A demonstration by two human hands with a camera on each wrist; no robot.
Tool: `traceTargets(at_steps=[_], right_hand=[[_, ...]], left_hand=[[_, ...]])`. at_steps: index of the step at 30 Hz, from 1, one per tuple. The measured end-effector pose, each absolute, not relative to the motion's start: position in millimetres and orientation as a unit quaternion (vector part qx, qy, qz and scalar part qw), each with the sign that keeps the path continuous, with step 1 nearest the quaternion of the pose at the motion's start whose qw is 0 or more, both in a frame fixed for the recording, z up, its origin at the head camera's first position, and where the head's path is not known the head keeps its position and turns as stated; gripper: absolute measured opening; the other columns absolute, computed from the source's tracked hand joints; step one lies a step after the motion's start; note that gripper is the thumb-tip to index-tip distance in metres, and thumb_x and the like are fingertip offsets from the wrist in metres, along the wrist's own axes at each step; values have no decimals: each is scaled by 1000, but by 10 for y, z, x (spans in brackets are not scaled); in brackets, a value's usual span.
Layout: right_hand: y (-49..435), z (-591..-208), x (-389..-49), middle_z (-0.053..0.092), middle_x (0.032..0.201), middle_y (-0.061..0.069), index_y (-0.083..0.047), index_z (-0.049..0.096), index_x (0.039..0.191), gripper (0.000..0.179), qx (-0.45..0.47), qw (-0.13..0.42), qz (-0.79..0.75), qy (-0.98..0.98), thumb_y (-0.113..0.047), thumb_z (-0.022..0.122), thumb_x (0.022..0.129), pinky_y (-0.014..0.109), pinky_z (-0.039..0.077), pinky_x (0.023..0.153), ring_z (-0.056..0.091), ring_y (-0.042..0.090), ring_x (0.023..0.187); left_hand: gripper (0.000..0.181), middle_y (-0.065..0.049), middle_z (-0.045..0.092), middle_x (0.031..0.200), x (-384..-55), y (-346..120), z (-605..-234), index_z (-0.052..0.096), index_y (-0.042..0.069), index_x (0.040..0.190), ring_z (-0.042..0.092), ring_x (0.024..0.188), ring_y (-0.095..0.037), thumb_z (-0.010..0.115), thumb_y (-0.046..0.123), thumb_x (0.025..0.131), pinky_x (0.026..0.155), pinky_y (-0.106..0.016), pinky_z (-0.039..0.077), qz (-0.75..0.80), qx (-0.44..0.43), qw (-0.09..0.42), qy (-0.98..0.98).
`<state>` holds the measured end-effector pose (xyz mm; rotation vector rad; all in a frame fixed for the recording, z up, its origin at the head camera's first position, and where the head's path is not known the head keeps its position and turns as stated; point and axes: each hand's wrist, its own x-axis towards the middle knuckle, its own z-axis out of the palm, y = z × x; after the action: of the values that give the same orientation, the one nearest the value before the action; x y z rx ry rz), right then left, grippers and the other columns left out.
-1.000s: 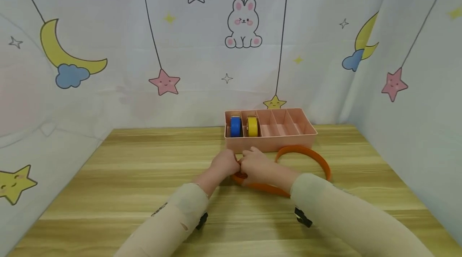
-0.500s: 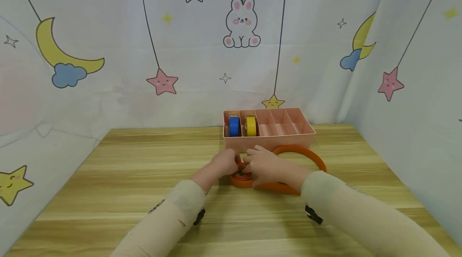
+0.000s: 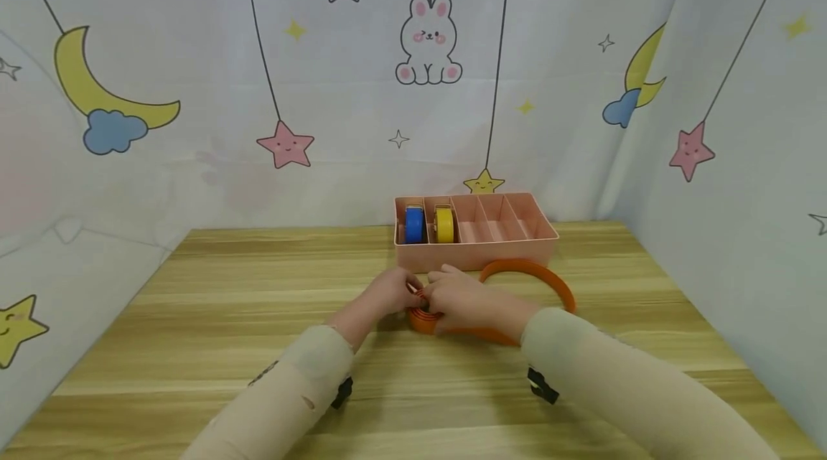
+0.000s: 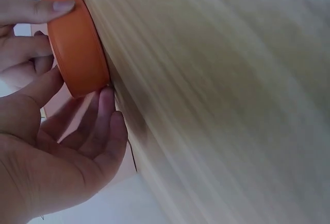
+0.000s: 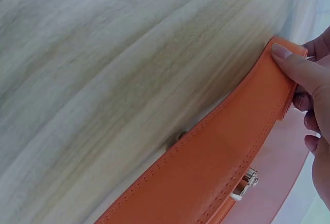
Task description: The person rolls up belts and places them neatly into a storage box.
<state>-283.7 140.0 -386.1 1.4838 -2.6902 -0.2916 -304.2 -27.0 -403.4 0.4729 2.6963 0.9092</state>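
Observation:
An orange belt [image 3: 530, 270] lies partly rolled on the table, its loose length looping out to the right. My left hand [image 3: 390, 290] holds the coil from the left; in the left wrist view, its thumb is at the upper edge of the coil [image 4: 80, 49] and its fingertips curl under the lower side. Opposite, my right hand [image 3: 461, 298] pinches the coil, with the thumb [image 5: 283, 53] flat on the outer strap and the other fingers behind it. A metal buckle [image 5: 246, 184] shows beside the strap in the right wrist view.
Just behind the hands stands a pink divided box [image 3: 478, 255]. A rolled blue belt [image 3: 414, 224] and a rolled yellow belt [image 3: 444, 224] sit upright in its two leftmost compartments. A patterned cloth [image 3: 349, 87] hangs behind the wooden table [image 3: 258, 288].
My right hand slid right along the strap, baring the coil, then came back left against it. The left hand kept its hold on the coil. The head view shifted slightly.

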Motion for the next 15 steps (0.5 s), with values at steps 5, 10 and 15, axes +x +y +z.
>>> traceTargets(at_steps=[5, 10, 15], right_hand=[[1347, -3891, -2859, 44, 64, -13, -20, 65, 65, 31, 448, 13, -75, -891, -43, 82, 75, 29, 23, 69, 37, 13, 71], [1331, -3896, -2834, 46, 65, -12, -20, 63, 63, 32, 446, 36, -68, -892, -42, 83, 75, 30, 24, 68, 39, 14, 71], [1350, -3892, -2801, 55, 76, -12, -21, 71, 73, 24, 455, 38, -78, -886, -42, 83, 74, 29, 25, 68, 40, 14, 75]], left_hand=[[15, 2, 55, 65, -2969, -223, -4008, 66, 8, 70, 48, 60, -15, 78, 12, 77, 54, -27, 40, 316, 127, 116, 933], [40, 4, 33, 48, -2945, -172, -3959, 43, 15, 51, 33, 45, -13, 69, 4, 78, 45, -26, 27, 293, 116, 104, 943], [34, 2, 35, 54, -2951, -163, -3922, 44, 13, 57, 33, 49, -14, 64, 1, 81, 47, -27, 27, 266, 129, 106, 949]])
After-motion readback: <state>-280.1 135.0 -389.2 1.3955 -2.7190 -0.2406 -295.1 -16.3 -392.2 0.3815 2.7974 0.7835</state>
